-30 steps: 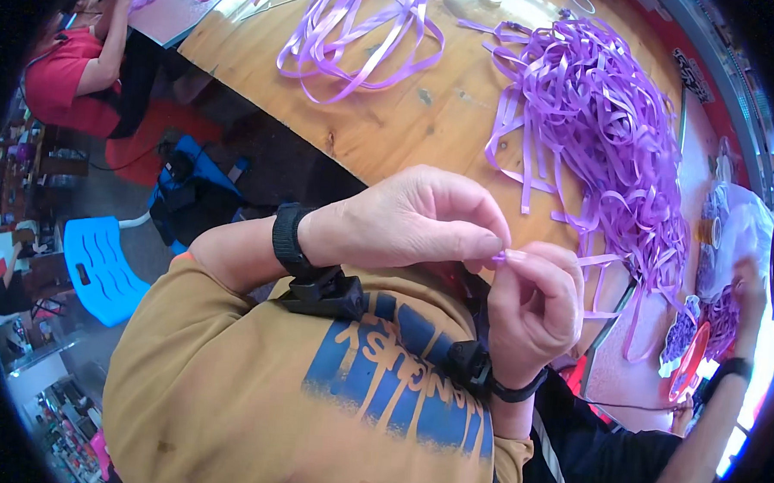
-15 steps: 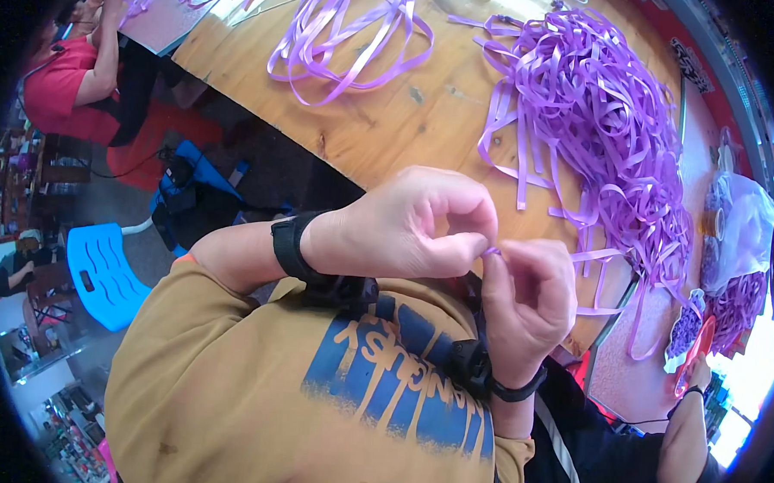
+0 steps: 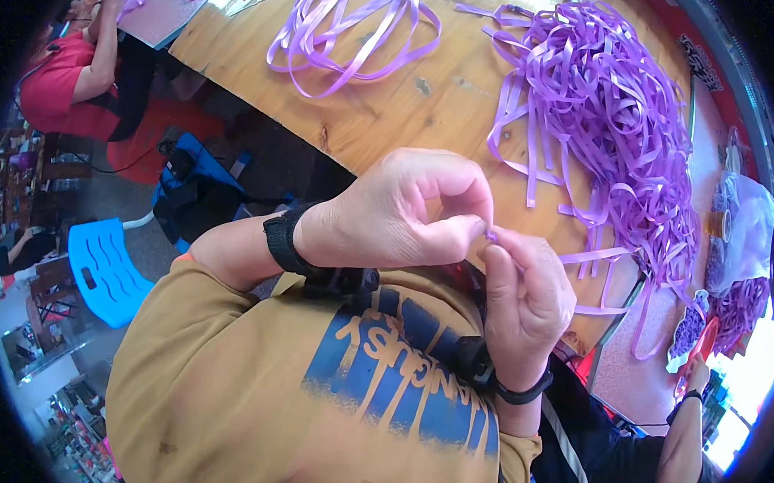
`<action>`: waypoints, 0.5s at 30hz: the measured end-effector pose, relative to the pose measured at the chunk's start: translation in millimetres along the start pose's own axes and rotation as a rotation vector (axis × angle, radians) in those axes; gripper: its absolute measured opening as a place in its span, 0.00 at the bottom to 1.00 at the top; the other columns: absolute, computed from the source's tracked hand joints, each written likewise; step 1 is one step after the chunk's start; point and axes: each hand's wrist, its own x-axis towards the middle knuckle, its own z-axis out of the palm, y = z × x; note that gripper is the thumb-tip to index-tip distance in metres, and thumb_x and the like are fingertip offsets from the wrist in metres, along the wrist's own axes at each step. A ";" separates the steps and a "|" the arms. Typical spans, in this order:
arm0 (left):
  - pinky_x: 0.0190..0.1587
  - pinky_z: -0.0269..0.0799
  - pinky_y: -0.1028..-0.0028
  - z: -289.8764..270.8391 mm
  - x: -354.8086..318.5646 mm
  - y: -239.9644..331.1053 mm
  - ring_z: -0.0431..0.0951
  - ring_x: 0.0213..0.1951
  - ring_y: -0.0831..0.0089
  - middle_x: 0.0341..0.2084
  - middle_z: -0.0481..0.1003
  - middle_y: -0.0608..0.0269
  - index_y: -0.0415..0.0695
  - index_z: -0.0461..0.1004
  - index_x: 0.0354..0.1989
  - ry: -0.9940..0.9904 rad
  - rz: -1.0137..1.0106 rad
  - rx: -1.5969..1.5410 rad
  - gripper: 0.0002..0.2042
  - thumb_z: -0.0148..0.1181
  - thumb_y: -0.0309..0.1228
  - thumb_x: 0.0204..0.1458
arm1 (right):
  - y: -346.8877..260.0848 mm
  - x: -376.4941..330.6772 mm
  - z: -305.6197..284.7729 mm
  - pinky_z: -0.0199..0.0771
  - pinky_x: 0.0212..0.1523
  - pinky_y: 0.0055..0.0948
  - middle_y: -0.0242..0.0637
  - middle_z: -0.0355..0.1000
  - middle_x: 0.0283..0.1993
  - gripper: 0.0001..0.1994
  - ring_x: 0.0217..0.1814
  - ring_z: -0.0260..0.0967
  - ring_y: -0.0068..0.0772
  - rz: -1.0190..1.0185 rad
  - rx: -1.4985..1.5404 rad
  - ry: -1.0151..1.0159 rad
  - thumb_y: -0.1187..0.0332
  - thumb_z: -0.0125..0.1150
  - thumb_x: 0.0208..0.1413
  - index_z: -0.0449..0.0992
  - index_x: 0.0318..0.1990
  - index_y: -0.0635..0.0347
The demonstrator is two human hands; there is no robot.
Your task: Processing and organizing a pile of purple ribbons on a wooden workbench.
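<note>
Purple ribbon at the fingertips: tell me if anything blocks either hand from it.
Nothing visible does. The purple ribbon shows at the fingertips of the right hand; those of the left hand are close beside it, contact unclear.

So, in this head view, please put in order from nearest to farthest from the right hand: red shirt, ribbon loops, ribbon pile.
From the right hand:
1. Ribbon pile: ahead, rightward.
2. Ribbon loops: ahead, leftward.
3. Red shirt: far upper left.
</note>
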 end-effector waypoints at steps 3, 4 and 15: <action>0.29 0.64 0.78 -2.3 1.8 -4.6 0.69 0.25 0.76 0.21 0.70 0.63 0.39 0.69 0.24 0.004 0.091 0.104 0.02 0.53 0.19 0.41 | -2.4 0.8 0.0 0.64 0.30 0.19 0.37 0.69 0.27 0.04 0.28 0.65 0.23 0.141 0.064 -0.077 0.77 0.56 0.51 0.74 0.34 0.67; 0.28 0.64 0.78 -2.8 2.1 -6.0 0.69 0.25 0.74 0.21 0.70 0.63 0.39 0.69 0.23 0.000 0.130 0.162 0.02 0.53 0.18 0.40 | -0.7 -0.8 1.2 0.65 0.30 0.22 0.39 0.70 0.28 0.05 0.28 0.67 0.28 0.177 0.099 -0.068 0.77 0.57 0.50 0.73 0.35 0.67; 0.28 0.65 0.74 -4.5 2.2 -16.9 0.70 0.24 0.66 0.19 0.69 0.61 0.41 0.70 0.23 0.079 0.395 0.418 0.07 0.56 0.17 0.33 | 5.7 -6.3 1.0 0.61 0.22 0.19 0.34 0.66 0.22 0.03 0.21 0.61 0.22 0.313 0.279 -0.044 0.76 0.58 0.50 0.72 0.31 0.66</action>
